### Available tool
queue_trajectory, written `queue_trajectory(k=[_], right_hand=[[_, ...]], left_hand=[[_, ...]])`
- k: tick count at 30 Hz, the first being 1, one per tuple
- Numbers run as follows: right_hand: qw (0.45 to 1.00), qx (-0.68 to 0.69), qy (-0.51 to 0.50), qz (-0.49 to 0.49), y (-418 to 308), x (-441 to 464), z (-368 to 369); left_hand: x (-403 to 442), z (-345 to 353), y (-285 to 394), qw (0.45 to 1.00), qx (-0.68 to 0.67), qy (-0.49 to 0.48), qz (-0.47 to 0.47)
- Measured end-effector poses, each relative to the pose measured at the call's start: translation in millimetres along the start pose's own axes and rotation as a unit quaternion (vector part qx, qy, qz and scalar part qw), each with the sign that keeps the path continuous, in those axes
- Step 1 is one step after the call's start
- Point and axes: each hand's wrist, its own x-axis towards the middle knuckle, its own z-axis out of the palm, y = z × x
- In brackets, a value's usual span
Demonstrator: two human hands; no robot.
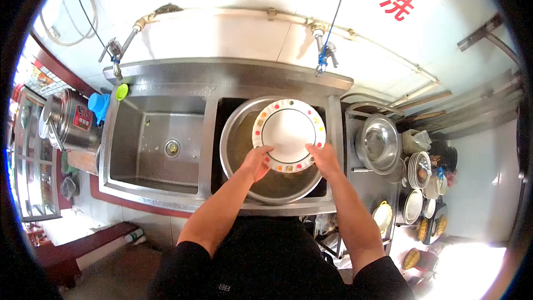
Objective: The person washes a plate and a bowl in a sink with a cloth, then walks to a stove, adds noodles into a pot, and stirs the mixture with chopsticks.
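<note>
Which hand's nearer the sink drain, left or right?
Left. The left hand holds the plate by its near-left rim, to the right of the drain; the right hand holds the near-right rim, farther right.

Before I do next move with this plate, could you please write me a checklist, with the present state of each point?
1. Left hand grips the rim of the plate: ok.
2. Right hand grips the opposite side of the rim: ok.
3. Plate's inner face turned up to view, with no obvious food left on it: ok.
4. Plate's underside clean: cannot tell, it faces away from the camera.
5. Plate lined up over the large metal basin: ok, though its height above the basin is unclear.
6. Left sink compartment free of scraps: not ok, small bits lie on its floor.
</note>
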Motion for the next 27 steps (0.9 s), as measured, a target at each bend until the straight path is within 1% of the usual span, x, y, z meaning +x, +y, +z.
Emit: queue_trajectory(k=[1,3,4,5,6,8,9,11,12,13,14,15,16,18,19,21,25,27], right_hand=[[1.0,0.001,0.004,-0.007,-16,-1,-4],[0.981,-0.18,0.006,-0.073,-57,2,-15],[0.981,-0.161,0.046,-0.098,-76,8,-22],[0.978,-0.131,0.067,-0.146,-103,11,-30],[0.972,-0.073,0.082,-0.208,-108,37,-39],[0.956,-0.038,0.115,-0.268,-174,33,-34],[0.956,-0.034,0.114,-0.27,-191,41,-31],[0.944,-0.088,0.107,-0.299,-213,54,-26],[0.944,-0.087,0.104,-0.3,-216,55,-27],[0.937,-0.124,0.095,-0.311,-218,57,-28],[0.929,-0.162,0.085,-0.323,-219,59,-29],[0.929,-0.162,0.08,-0.322,-218,62,-30],[0.926,-0.157,0.075,-0.336,-216,63,-32],[0.92,-0.156,0.057,-0.355,-215,69,-38],[0.921,-0.157,0.056,-0.353,-213,70,-40],[0.927,-0.122,0.03,-0.355,-212,72,-43],[0.934,-0.114,0.047,-0.337,-202,78,-41],[0.932,-0.082,0.038,-0.351,-200,79,-39]], left_hand=[[-7,4,0,0.999,0.002,0.034,0.038],[-4,2,-1,0.997,-0.015,0.035,0.064],[0,0,0,0.995,-0.013,0.063,0.076],[2,0,1,0.992,-0.011,0.093,0.089],[-16,20,17,0.988,0.02,0.131,0.076],[-1,17,18,0.987,0.033,0.123,0.1],[5,16,20,0.985,0.045,0.114,0.119],[6,24,25,0.985,0.046,0.101,0.131],[5,30,27,0.986,0.045,0.088,0.138],[4,34,29,0.985,0.044,0.09,0.139],[3,39,31,0.982,0.059,0.113,0.142],[1,42,33,0.977,0.074,0.137,0.143],[-2,45,34,0.977,0.071,0.14,0.143],[-5,48,35,0.981,0.058,0.109,0.148],[-1,46,33,0.982,0.056,0.111,0.146],[8,43,29,0.977,0.048,0.144,0.148],[10,45,24,0.98,0.04,0.134,0.143],[8,47,25,0.979,0.069,0.15,0.123]])
